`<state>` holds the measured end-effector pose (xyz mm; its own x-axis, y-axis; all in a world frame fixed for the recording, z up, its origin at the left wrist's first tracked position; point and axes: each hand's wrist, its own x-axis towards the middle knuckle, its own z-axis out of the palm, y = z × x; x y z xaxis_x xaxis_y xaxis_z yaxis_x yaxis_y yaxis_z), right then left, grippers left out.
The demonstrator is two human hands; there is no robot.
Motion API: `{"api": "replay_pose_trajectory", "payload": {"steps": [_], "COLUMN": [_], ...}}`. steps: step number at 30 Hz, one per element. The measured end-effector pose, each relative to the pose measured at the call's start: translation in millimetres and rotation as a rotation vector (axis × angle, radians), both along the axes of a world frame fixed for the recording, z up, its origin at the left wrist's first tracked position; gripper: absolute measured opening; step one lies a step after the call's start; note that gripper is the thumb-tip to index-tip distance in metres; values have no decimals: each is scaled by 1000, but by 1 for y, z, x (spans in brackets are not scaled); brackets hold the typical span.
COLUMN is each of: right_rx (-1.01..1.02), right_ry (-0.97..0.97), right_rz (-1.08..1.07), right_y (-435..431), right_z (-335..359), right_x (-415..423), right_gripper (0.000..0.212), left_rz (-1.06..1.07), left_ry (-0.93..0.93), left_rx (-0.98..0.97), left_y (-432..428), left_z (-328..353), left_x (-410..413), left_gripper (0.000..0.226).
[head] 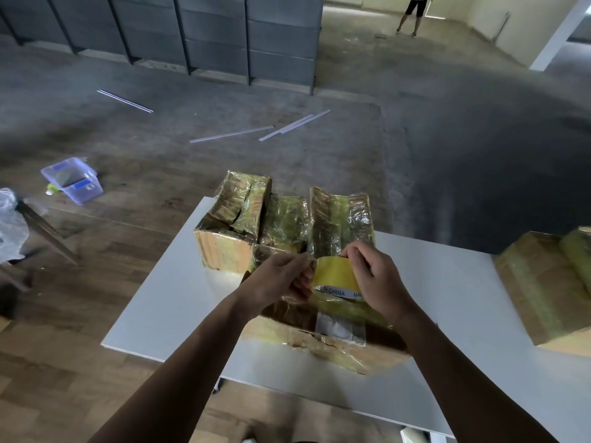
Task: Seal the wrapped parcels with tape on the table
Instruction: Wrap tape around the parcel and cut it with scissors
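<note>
A yellow tape roll (335, 276) is held above a cardboard parcel (323, 334) wrapped in clear film on the white table (179, 308). My right hand (374, 279) grips the roll from the right. My left hand (281, 279) pinches the loose tape end at the roll's left side. More film-wrapped parcels (281, 225) stand behind on the table's far edge. Another wrapped parcel (550, 289) lies at the right edge of the view.
A clear plastic tub (72, 183) sits on the floor at the left, beside a plastic bag (9, 225). White strips (230, 134) lie on the grey floor beyond. Grey cabinets (224, 36) line the far wall. A person (412, 14) stands at the far back.
</note>
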<state>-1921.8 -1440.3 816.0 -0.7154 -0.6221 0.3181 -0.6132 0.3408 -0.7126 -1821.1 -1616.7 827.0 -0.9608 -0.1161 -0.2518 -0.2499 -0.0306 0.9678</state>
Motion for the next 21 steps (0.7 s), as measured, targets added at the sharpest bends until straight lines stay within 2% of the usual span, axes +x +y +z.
{"api": "replay_pose_trajectory", "payload": {"steps": [3, 4, 7, 14, 21], "right_rx": [5, 6, 12, 10, -17], "right_ry": [20, 20, 2, 34, 76], "right_rz": [11, 9, 4, 40, 69], "right_y": [-1, -1, 1, 0, -1], "right_z": [-1, -1, 0, -2, -2], "right_x": [-1, -1, 0, 0, 1], "right_gripper": [22, 22, 23, 22, 18], "left_rz": [-96, -115, -122, -200, -236], "left_ry": [57, 65, 22, -1, 11], "left_rx": [-294, -338, -294, -371, -361], "left_y": [5, 7, 3, 2, 0], "left_z": [2, 2, -1, 8, 7], "left_x": [-4, -5, -9, -10, -10], "left_gripper": [24, 18, 11, 19, 21]}}
